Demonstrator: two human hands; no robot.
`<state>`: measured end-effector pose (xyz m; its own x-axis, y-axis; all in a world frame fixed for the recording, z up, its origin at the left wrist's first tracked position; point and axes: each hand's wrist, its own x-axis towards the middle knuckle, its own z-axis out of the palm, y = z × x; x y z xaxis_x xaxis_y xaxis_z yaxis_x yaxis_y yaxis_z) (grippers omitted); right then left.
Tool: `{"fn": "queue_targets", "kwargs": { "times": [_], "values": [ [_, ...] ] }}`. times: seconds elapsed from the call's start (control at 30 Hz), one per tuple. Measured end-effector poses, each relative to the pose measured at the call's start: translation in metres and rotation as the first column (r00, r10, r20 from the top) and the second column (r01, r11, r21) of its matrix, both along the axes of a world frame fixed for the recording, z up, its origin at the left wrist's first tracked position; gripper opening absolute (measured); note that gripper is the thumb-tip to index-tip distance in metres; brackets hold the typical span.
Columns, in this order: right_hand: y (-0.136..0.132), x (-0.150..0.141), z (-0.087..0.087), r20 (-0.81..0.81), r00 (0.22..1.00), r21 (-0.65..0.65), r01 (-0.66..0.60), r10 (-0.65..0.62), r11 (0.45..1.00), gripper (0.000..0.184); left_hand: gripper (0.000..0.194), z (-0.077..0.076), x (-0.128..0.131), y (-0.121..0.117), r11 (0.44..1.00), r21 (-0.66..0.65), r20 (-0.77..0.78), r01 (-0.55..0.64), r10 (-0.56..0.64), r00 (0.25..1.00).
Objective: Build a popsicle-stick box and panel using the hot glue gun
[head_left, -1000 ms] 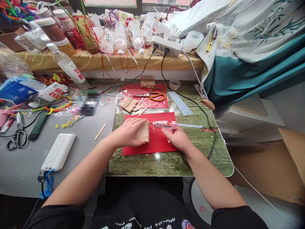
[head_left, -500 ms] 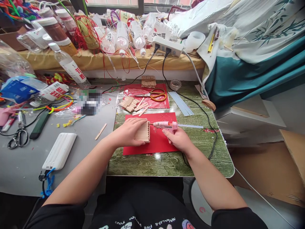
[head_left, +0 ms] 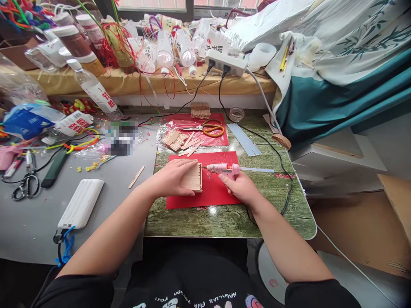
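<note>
My left hand (head_left: 173, 176) is closed around a small box-like piece made of wooden craft sticks (head_left: 193, 177), thumb on the near side and fingers over the far side. My right hand (head_left: 239, 185) grips a pink hot glue gun (head_left: 224, 168), with a translucent glue stick (head_left: 257, 170) jutting from its back end. The gun's nozzle points left, right at the upper right edge of the stick piece; whether it touches cannot be made out. Beneath both lies a red sheet (head_left: 221, 194).
Behind the sheet are loose craft sticks (head_left: 173, 140), scissors (head_left: 213, 127) and spare glue sticks (head_left: 244, 139). A black cord (head_left: 272, 153) runs across the right side from a power strip (head_left: 226, 62). A white power bank (head_left: 81, 203) and single stick (head_left: 136, 177) lie left.
Very little differs. The left hand's thumb has shifted slightly on the stick piece; the glue gun stays at the same edge.
</note>
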<state>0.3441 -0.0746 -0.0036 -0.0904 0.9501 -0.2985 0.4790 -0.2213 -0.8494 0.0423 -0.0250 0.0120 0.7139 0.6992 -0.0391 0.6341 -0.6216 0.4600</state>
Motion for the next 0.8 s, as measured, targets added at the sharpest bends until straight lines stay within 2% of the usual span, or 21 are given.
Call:
{"fn": "queue_targets", "kwargs": {
  "times": [0.2, 0.37, 0.5, 0.8],
  "values": [
    [-0.002, 0.001, -0.005, -0.023, 1.0, 0.031, 0.011, -0.01, 0.999, 0.041, 0.106, 0.001, 0.0, 0.002, 1.0, 0.005, -0.01, 0.024, -0.024, 1.0],
    [-0.001, 0.002, -0.006, -0.072, 0.996, 0.004, 0.047, -0.046, 0.999, 0.047, 0.103, 0.003, 0.001, 0.001, 1.0, 0.006, 0.0, 0.025, -0.025, 1.0],
    [0.0, 0.002, -0.007, -0.114, 0.993, -0.017, 0.016, -0.018, 1.0, 0.049, 0.101, 0.004, 0.001, 0.0, 1.0, 0.003, -0.001, 0.022, -0.022, 1.0],
    [-0.015, 0.001, 0.006, -0.189, 0.975, -0.1, 0.099, -0.116, 0.99, 0.042, 0.101, 0.002, 0.0, 0.002, 1.0, 0.014, 0.009, 0.022, -0.022, 1.0]
  ]
}}
